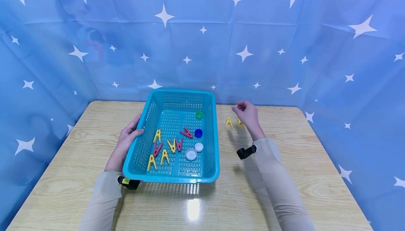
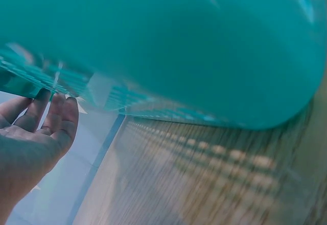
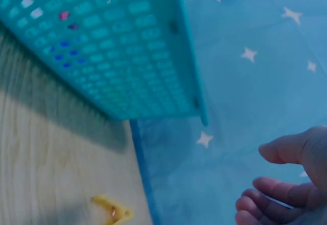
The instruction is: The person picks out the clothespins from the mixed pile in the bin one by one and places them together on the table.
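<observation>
A turquoise plastic basket (image 1: 171,180) is gripped at its left rim by my left hand (image 1: 127,142), thumb over the edge. In the left wrist view, that hand's fingers (image 2: 69,115) touch the basket's outer side. Inside the basket lie several yellow clips (image 1: 164,156), three red clips (image 1: 187,132), a green cap (image 1: 199,115), a blue cap (image 1: 198,133) and two white caps (image 1: 191,154). My right hand (image 1: 248,116), fingers loosely bent, holds nothing. It hovers over two yellow clips (image 1: 229,122) on the table, partly covering the right one (image 1: 240,123).
The wooden table (image 1: 316,188) ends at the back against a blue curtain (image 1: 269,41) with white stars. Black wrist cameras (image 1: 246,152) are strapped to both wrists. The basket's raised wall stands left of my right hand.
</observation>
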A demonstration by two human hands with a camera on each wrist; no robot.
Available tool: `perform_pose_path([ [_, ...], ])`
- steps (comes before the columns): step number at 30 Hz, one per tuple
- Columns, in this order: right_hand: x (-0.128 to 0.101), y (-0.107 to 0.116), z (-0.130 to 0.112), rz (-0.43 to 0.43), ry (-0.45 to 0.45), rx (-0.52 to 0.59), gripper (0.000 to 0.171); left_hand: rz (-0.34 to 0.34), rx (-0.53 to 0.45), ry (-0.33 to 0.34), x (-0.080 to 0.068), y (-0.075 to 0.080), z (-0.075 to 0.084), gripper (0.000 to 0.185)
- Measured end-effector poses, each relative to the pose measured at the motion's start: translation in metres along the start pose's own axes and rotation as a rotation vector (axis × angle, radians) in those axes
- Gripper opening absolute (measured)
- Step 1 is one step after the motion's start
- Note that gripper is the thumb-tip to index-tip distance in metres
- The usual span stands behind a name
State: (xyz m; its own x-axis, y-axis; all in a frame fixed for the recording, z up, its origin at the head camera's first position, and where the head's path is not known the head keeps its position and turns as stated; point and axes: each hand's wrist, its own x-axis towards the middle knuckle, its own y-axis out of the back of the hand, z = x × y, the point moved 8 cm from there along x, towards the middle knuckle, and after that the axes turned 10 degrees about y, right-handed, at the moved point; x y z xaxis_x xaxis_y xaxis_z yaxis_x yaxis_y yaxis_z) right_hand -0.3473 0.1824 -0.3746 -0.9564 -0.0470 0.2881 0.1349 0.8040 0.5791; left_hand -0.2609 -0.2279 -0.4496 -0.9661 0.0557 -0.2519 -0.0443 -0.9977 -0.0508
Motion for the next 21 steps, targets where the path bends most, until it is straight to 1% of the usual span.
perform_pose_path([
  [8,0.005,-0.013,-0.031,-0.037,0.09,0.04,0.031,-0.006,-0.006,-0.004,0.0,0.0,0.0,0.061],
  [15,0.009,-0.031,-0.058,-0.08,0.147,0.074,0.031,0.002,-0.012,-0.007,0.0,0.0,0.001,0.06],
  [21,0.009,-0.048,-0.081,-0.086,0.196,0.071,0.03,-0.003,-0.021,-0.007,0.0,0.0,0.001,0.06],
])
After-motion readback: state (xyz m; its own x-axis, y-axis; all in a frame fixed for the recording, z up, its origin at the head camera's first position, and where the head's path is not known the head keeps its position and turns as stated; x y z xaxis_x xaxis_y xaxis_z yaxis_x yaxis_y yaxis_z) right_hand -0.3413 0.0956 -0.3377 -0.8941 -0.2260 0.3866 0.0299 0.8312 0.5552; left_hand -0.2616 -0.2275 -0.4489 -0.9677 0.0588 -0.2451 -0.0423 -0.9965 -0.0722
